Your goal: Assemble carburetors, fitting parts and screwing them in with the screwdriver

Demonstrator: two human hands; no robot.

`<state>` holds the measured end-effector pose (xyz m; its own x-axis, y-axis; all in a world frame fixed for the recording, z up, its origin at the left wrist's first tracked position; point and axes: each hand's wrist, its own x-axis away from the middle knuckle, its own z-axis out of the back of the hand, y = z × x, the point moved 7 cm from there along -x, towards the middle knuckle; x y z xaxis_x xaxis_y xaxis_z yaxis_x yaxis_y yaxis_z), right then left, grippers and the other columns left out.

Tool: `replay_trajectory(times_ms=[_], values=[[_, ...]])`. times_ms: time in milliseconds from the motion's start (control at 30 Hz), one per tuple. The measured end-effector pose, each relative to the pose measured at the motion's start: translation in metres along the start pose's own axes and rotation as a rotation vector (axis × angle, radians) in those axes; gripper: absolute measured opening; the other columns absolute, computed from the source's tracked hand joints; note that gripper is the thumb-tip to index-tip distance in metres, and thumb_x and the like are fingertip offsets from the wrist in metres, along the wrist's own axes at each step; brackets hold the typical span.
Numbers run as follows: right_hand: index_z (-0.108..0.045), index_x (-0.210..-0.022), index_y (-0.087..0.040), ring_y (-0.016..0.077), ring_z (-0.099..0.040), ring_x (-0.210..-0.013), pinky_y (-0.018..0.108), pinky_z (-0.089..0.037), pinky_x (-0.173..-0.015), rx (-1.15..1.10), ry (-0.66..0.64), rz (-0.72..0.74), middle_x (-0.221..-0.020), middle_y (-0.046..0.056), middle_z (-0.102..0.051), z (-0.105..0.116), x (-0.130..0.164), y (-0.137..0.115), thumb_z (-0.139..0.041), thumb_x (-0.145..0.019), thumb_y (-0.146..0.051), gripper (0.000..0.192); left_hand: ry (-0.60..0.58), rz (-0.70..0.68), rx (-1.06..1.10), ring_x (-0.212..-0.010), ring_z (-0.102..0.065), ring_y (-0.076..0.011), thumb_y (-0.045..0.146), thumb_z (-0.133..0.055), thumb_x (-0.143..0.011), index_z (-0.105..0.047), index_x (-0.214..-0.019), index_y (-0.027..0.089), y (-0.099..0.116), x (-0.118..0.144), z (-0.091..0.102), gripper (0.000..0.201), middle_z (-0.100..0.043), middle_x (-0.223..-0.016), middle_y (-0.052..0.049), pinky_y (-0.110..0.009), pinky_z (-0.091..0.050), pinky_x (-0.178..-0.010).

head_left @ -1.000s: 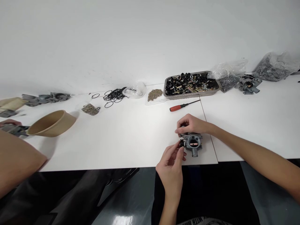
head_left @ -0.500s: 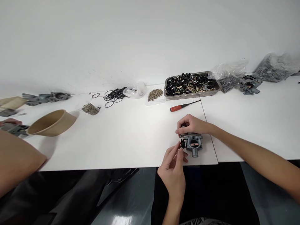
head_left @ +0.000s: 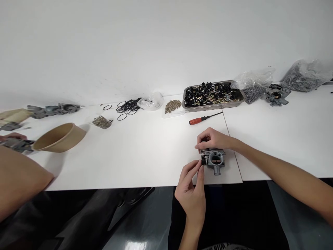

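Note:
A grey metal carburetor body (head_left: 215, 160) rests near the front edge of the white table (head_left: 145, 152). My right hand (head_left: 212, 139) grips its top from behind. My left hand (head_left: 191, 189) pinches a small black knob (head_left: 203, 161) on the carburetor's left side with thumb and fingers. A red-handled screwdriver (head_left: 204, 118) lies just beyond my right hand.
A metal tray (head_left: 187, 104) of black and brass parts stands at the back, with a pile of brass pieces (head_left: 172, 105), black O-rings (head_left: 127, 106), plastic bags (head_left: 253, 86) and another carburetor (head_left: 278, 94). At left, another person's arm (head_left: 18, 180) is by a brown paper bowl (head_left: 58, 138).
My left hand's fingers have shifted on the black knob, turning slightly; the wrist has dropped a little. My right hand and the carburetor stay put.

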<state>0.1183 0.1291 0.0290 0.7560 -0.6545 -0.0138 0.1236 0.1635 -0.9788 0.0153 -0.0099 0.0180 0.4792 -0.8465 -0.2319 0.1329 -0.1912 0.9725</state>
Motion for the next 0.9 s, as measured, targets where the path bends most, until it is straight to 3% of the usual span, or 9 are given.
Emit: replay_trajectory(times_ms=[200,333,400,500,567,633,733,900], values=[[-0.07,-0.071,-0.012,0.0097,-0.05,-0.058,0.024,-0.037,-0.055,0.013,-0.01,-0.023,-0.065,0.002,-0.064,-0.001,0.0,0.004,-0.072,-0.082,-0.042,0.032,-0.086,0.024,0.0,-0.082,-0.069,-0.0168,0.031,-0.069,-0.086,-0.077,-0.098,0.021,-0.004,-0.012,0.012,0.017,-0.073,-0.098,-0.006,-0.03,-0.061,-0.072],[-0.073,-0.084,-0.013,0.0125,-0.059,-0.069,0.025,-0.044,-0.062,-0.015,-0.01,0.024,-0.08,0.006,-0.071,0.005,0.003,-0.001,-0.071,-0.084,-0.043,0.03,-0.198,-0.046,-0.125,-0.074,-0.066,-0.0171,0.035,-0.068,-0.084,-0.075,-0.087,0.02,0.011,-0.078,0.011,0.016,-0.073,-0.087,-0.006,-0.03,-0.057,-0.069],[-0.072,-0.084,-0.013,0.0134,-0.061,-0.071,0.026,-0.046,-0.066,-0.053,0.073,0.078,-0.083,0.007,-0.071,0.019,0.004,-0.005,-0.066,-0.088,-0.044,0.032,-0.36,-0.125,-0.245,-0.074,-0.065,-0.0184,0.036,-0.069,-0.082,-0.076,-0.085,0.021,0.017,-0.123,-0.011,0.017,-0.073,-0.087,-0.007,-0.03,-0.053,-0.068],[-0.068,-0.073,-0.012,0.0128,-0.058,-0.064,0.027,-0.044,-0.062,-0.095,0.271,0.178,-0.073,0.006,-0.067,0.046,0.009,-0.007,-0.059,-0.091,-0.046,0.039,-0.637,-0.238,-0.487,-0.074,-0.062,-0.0198,0.036,-0.073,-0.077,-0.074,-0.093,0.02,0.01,-0.176,-0.063,0.023,-0.072,-0.09,-0.008,-0.03,-0.048,-0.067],[-0.067,-0.068,-0.013,0.0126,-0.056,-0.06,0.028,-0.042,-0.059,-0.105,0.365,0.204,-0.068,0.005,-0.064,0.06,0.012,-0.002,-0.058,-0.09,-0.047,0.041,-0.885,-0.293,-0.653,-0.078,-0.062,-0.0221,0.038,-0.08,-0.068,-0.073,-0.103,0.02,-0.009,-0.189,-0.099,0.04,-0.07,-0.096,-0.009,-0.031,-0.047,-0.068],[-0.066,-0.066,-0.013,0.0127,-0.054,-0.058,0.028,-0.042,-0.057,-0.103,0.401,0.19,-0.065,0.006,-0.064,0.067,0.012,0.004,-0.059,-0.089,-0.047,0.042,-1.023,-0.353,-0.716,-0.083,-0.061,-0.0231,0.034,-0.081,-0.067,-0.072,-0.103,0.02,-0.027,-0.192,-0.123,0.04,-0.069,-0.097,-0.009,-0.031,-0.047,-0.072],[-0.064,-0.063,-0.014,0.0123,-0.052,-0.056,0.028,-0.041,-0.056,-0.087,0.408,0.169,-0.063,0.005,-0.063,0.068,0.01,0.009,-0.059,-0.088,-0.047,0.041,-1.003,-0.346,-0.613,-0.081,-0.061,-0.021,0.03,-0.072,-0.074,-0.073,-0.091,0.019,-0.041,-0.195,-0.132,0.02,-0.07,-0.089,-0.008,-0.032,-0.047,-0.074],[-0.064,-0.064,-0.014,0.0117,-0.052,-0.056,0.027,-0.042,-0.056,-0.063,0.395,0.132,-0.064,0.005,-0.063,0.064,0.01,0.01,-0.06,-0.089,-0.047,0.041,-0.696,-0.141,-0.175,-0.06,-0.056,-0.0131,0.034,-0.075,-0.074,-0.073,-0.083,0.016,-0.03,-0.226,-0.095,0.019,-0.069,-0.078,-0.007,-0.029,-0.046,-0.059]])
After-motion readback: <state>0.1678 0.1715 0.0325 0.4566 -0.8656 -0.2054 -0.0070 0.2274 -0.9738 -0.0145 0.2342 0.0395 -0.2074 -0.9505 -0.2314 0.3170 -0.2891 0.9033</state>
